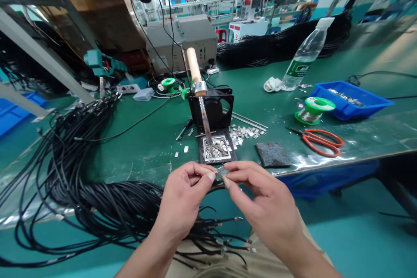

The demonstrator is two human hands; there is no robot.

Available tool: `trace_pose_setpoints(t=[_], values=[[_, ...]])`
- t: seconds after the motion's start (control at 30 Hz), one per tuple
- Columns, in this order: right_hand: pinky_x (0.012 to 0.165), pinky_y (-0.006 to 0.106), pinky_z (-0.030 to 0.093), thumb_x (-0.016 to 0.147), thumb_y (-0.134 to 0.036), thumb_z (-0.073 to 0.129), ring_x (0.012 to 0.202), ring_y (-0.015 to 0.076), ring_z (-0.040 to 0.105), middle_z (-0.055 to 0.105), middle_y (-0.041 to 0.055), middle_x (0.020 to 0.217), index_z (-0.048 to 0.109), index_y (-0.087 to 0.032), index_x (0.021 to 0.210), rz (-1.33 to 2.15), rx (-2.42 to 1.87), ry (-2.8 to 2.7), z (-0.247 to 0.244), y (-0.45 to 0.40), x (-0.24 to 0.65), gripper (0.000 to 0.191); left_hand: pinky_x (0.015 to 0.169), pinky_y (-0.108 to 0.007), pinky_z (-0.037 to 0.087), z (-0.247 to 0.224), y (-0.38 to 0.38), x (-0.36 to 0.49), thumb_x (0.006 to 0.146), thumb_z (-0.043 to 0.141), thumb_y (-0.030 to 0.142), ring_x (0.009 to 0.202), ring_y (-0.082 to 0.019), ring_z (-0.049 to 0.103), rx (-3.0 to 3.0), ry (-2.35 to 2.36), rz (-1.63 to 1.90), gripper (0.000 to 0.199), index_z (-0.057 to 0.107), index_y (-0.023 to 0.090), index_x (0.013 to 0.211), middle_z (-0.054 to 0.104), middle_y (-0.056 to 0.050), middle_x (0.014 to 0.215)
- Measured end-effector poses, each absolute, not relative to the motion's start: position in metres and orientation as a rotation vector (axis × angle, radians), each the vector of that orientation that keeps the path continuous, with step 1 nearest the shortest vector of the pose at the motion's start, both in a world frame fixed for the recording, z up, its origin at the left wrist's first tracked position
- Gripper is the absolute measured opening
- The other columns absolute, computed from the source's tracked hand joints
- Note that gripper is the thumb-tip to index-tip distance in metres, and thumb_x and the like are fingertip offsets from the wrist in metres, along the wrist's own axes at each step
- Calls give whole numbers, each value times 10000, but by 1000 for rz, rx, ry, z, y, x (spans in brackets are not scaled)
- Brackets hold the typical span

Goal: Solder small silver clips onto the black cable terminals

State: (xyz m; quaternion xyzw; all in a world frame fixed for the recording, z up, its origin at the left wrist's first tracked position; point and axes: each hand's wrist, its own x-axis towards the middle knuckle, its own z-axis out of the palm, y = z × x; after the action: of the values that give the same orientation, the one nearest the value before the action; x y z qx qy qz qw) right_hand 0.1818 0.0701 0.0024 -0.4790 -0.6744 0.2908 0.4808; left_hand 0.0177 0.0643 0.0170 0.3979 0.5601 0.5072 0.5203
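Both hands meet at the table's front edge, just below a small framed tray (230, 156) of metal pieces. Thumb and fingers of my left hand (182, 195) are pinched on something tiny, with a speck of red at the fingertips. My right hand (265, 200) is closed in a pinch too, with a thin, shiny sliver between its fingertips, almost touching the left. Fingers hide most of both items. Above the tray a soldering iron (194, 65) with a wooden handle is held tip down in a stand. Black cables (130, 200) run beneath my left hand and over the lap.
Small metal plates (240, 134) lie right of a black fan (211, 108). Farther right are a dark sponge-like block (273, 154), orange-handled scissors (321, 141), a solder spool (313, 110), a blue bin (361, 106) and a water bottle (301, 63). A grey machine (182, 41) stands behind.
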Motion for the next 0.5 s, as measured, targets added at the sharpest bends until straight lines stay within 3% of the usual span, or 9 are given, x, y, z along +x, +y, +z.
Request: trace_pose_setpoints(t=[0.5], values=[[794, 157, 582, 885, -152, 687, 896, 94, 745, 779, 0, 991, 794, -227, 843, 671, -1132, -1667, 0, 86, 175, 138, 768, -224, 570, 14, 77, 15, 806, 778, 264, 824, -151, 717, 990, 1358, 1225, 156, 713, 157, 714, 764, -55, 866]])
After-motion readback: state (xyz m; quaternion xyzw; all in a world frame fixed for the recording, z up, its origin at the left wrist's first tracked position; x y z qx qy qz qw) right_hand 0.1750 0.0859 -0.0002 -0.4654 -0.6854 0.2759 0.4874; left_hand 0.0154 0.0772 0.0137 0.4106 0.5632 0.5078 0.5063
